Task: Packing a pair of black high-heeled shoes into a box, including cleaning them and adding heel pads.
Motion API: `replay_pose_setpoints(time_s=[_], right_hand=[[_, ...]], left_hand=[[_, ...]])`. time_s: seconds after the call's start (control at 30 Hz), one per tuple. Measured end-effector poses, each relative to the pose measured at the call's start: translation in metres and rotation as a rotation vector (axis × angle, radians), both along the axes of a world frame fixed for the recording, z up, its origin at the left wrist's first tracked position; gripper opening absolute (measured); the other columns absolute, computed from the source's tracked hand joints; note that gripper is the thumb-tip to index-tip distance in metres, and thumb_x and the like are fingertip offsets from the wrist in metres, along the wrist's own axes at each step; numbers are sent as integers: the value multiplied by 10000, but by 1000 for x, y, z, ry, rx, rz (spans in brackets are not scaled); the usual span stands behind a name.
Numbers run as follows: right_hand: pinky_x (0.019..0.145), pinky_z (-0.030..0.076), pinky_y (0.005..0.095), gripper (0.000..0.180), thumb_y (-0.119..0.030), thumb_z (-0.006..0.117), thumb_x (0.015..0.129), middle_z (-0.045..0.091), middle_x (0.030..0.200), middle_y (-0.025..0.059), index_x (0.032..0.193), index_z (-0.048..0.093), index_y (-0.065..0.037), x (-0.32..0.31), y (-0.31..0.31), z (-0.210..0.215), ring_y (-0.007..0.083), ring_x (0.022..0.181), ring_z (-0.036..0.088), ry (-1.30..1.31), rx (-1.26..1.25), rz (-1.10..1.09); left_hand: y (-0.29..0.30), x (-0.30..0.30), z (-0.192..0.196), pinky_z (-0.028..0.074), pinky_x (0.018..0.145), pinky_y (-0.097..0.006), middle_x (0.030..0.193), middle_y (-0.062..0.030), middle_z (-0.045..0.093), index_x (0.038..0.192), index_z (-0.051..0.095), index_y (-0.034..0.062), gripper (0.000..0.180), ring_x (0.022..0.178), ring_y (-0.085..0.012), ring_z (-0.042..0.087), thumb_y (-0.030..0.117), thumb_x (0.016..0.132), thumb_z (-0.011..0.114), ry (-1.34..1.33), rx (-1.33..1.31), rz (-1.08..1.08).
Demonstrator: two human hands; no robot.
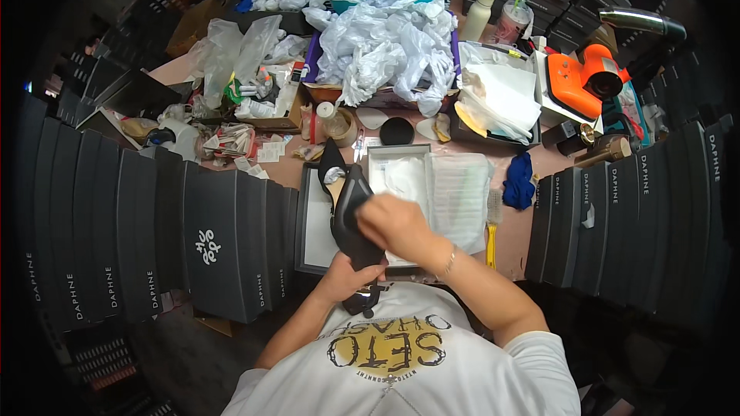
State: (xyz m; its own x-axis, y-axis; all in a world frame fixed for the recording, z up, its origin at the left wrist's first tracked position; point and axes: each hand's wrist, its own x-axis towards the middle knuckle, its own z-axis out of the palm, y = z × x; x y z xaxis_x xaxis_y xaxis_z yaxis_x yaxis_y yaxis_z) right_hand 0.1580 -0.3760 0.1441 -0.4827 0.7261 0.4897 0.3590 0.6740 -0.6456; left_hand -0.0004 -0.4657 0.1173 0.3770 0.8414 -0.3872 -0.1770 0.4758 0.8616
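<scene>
View from the head camera, looking down at my own two hands. My left hand (344,276) is closing its grip around the heel end of a black high-heeled shoe (348,212), holding it just in front of my chest, with the pointed toe aiming away from me. My right hand (395,223) is resting on the upper side of the same shoe, fingers curled against it; whether it is pinching a cloth or only pressing on the shoe I cannot tell. The shoe is hanging over an open shoe box (310,225) lying on the worktop (521,231), with its grey lid (401,156) and white wrapping paper (432,189) just beside it. A yellow-handled brush (492,229) is lying to the right of the paper, near a blue cloth (519,180). Rows of dark shoe boxes (154,223) are standing on both sides. A heap of crumpled white paper (389,42) and an orange tool (580,77) are sitting at the far edge.
</scene>
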Motion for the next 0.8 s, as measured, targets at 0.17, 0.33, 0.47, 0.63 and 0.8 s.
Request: replay_pose_setpoints(time_s=[0.17, 0.33, 0.47, 0.63, 0.8], right_hand=[[554, 470, 386, 136, -113, 674, 760, 517, 757, 84, 813, 551, -92, -9, -11, 8, 281, 688, 568, 10, -31, -66], [594, 483, 359, 105, -74, 666, 770, 559, 759, 79, 849, 598, -59, 16, -40, 15, 279, 725, 589, 82, -203, 36], [646, 468, 315, 108, -35, 645, 811, 602, 814, 131, 907, 614, 4, 66, -4, 22, 276, 720, 598, 190, -307, -393], [657, 461, 272, 132, -81, 636, 861, 613, 800, 88, 946, 619, 19, 98, -14, -15, 171, 712, 582, 187, -588, -454], [683, 441, 220, 180, -119, 647, 883, 601, 860, 23, 985, 619, 27, 91, -28, -51, 74, 749, 517, 336, -917, -414]], left_hand=[[-7, -6, -2, 496, 752, -275, 937, -48, 624, 1035, 577, -1, 217, 819, -128, 616, 12, 831, 648, 44, -11, -43], [6, -8, -2, 512, 771, -278, 969, -57, 646, 1075, 597, 7, 253, 863, -131, 633, 5, 829, 660, -31, 85, -12], [10, -10, 4, 512, 725, -273, 944, -69, 647, 1043, 598, -8, 193, 818, -137, 638, 37, 856, 620, -90, 95, -128], [24, -4, 5, 513, 754, -302, 974, -93, 640, 1078, 581, -8, 230, 833, -157, 639, 84, 868, 595, -202, 28, -132], [43, -1, -7, 518, 745, -305, 983, -108, 633, 1090, 568, -13, 245, 816, -170, 638, 132, 894, 546, -209, -47, -95]])
